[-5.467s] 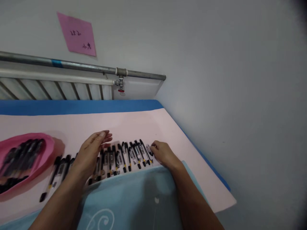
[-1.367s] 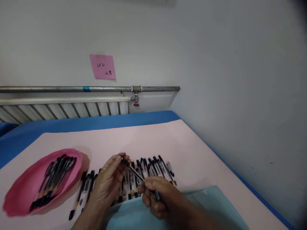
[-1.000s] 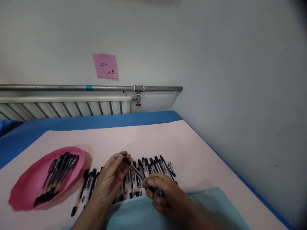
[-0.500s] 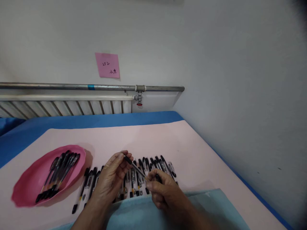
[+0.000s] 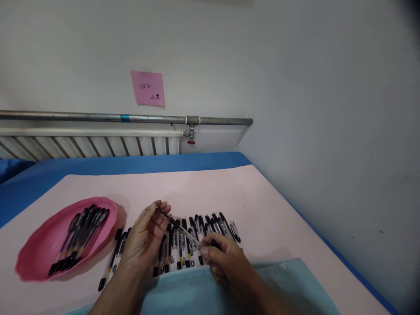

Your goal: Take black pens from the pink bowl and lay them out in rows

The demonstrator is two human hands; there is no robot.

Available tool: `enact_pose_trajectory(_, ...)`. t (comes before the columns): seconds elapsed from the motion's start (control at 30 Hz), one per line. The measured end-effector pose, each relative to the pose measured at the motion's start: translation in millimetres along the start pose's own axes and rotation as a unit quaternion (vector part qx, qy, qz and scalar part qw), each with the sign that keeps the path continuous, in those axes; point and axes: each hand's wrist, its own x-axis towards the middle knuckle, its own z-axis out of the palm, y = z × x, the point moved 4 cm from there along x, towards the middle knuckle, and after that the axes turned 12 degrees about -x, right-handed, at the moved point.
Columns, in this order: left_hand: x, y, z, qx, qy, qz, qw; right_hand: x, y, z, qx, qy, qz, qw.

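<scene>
Both of my hands hold one black-and-clear pen (image 5: 185,233) above a row of several similar pens (image 5: 215,224) lying side by side on a pale pink sheet (image 5: 203,188). My right hand (image 5: 225,264) grips the barrel's near end with closed fingers. My left hand (image 5: 144,236) pinches a thin dark part (image 5: 163,213) that sticks out of the pen's far end. I cannot tell what that part is.
A pink dish (image 5: 31,262) with several black pens (image 5: 78,232) sits at the left. A light blue cloth (image 5: 197,295) covers the near edge. Behind lie a blue surface (image 5: 131,164), a radiator (image 5: 88,146), a metal pipe (image 5: 131,118) and a pink note (image 5: 147,88). A wall closes the right side.
Over 5.5 s my hands went from resting on the pen row to lifting one pen. In the last half second my left hand drew left, with a thin dark part showing between the hands.
</scene>
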Motion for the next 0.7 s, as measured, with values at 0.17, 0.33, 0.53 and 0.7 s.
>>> enact_pose_trajectory(0.17, 9.0, 6.3, -4.0, -0.055, 0.013, -0.006, 0.998, -2.3, -1.1, 0.2, -0.010, 0.006, 0.007, 1.000)
enact_pose_trajectory(0.33, 13.7, 20.0, -4.8, -0.038, 0.037, 0.058, 0.997, -4.7, -4.0, -0.2, -0.007, 0.006, 0.013, 1.000)
enact_pose_trajectory(0.53, 24.4, 35.3, -12.9, -0.050, 0.067, 0.077, 0.993, -5.5, -5.6, -5.3, 0.011, 0.017, 0.003, 1.000)
enact_pose_trajectory(0.7, 18.6, 29.6, -10.1, -0.008, 0.044, 0.032, 0.998, -5.0, -8.2, -10.0, 0.026, 0.031, -0.012, 0.999)
